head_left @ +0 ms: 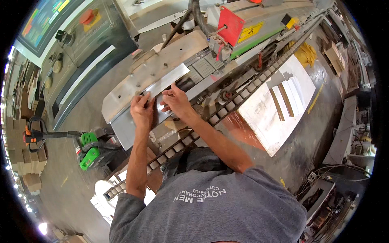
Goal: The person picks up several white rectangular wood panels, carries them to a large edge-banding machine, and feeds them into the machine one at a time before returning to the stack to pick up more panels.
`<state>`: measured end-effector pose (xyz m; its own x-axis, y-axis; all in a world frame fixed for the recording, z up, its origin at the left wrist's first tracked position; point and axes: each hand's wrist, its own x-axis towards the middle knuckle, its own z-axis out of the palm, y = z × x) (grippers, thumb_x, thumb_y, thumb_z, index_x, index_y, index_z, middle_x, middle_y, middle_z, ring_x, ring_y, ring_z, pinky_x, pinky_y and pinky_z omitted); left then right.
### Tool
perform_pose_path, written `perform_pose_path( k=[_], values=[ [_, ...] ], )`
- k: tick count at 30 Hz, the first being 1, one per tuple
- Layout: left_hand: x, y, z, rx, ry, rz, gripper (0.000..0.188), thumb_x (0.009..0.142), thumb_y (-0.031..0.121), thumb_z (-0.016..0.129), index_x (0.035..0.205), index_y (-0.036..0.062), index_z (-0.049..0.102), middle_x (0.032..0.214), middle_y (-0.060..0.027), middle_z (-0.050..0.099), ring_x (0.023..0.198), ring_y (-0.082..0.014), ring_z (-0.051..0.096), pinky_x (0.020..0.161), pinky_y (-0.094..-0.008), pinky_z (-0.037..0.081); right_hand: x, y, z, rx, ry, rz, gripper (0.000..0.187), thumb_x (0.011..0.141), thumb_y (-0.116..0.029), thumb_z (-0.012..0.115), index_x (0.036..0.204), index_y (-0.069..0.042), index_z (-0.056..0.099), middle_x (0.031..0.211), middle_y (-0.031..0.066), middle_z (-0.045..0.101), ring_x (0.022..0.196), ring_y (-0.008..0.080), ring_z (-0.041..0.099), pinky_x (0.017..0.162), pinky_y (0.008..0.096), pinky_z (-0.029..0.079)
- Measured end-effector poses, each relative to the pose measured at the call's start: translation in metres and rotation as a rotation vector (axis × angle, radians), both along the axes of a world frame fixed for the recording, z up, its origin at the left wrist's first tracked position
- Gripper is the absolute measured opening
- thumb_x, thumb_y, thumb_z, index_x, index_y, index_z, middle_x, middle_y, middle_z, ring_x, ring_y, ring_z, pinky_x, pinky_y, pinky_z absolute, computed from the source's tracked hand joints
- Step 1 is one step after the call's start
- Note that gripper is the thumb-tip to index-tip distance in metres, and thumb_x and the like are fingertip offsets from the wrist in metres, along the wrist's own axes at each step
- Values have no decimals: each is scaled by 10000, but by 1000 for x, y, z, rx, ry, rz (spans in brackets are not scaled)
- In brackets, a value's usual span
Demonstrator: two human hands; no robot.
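A narrow white strip (170, 79) lies lengthwise on the machine's infeed bed, along the grey metal fence plate. The bent fingers of my left hand (142, 110) are closed together at the strip's near end; the fingertips are partly hidden there. Just to its right, my right hand (177, 102) hovers over the bed with its forefinger stretched out and its thumb apart, and I see nothing in it. Beneath both hands is the shiny metal infeed table (126, 129).
A chain conveyor (221, 112) with pale pads runs diagonally between me and the bed. White panel strips (293, 97) lie on a white board (279, 129) at right. A control panel with a red button (87, 17) stands at left, near a green-wheeled pallet truck (89, 158).
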<state>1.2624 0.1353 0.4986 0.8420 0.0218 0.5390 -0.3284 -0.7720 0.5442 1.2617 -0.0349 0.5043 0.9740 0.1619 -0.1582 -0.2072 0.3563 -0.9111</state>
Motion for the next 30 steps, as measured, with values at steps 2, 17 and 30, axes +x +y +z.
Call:
perform_pose_path(
  k=[2,17,30],
  values=[
    [2,1,-4,4,-13,-9,280,727,62,814,1001,38,760,817,-126,637,737,-287,624,651,-370,512,0,-3,3,2,9,6,384,945,-116,565,1175,128,376,1088,151,551,824,177,655,582,300,616],
    [29,-54,-3,25,-17,-68,239,755,61,804,988,59,753,836,-122,618,772,-299,614,667,-379,507,27,-51,3,-120,-48,-77,210,920,-94,572,953,71,446,908,128,591,690,162,651,473,284,577],
    [77,-157,2,91,3,-95,125,801,161,773,911,105,753,814,-100,654,784,-321,644,685,-411,514,50,-146,-5,-295,-123,-61,409,939,-161,596,1219,132,538,798,113,647,633,131,612,525,284,502]
  ],
)
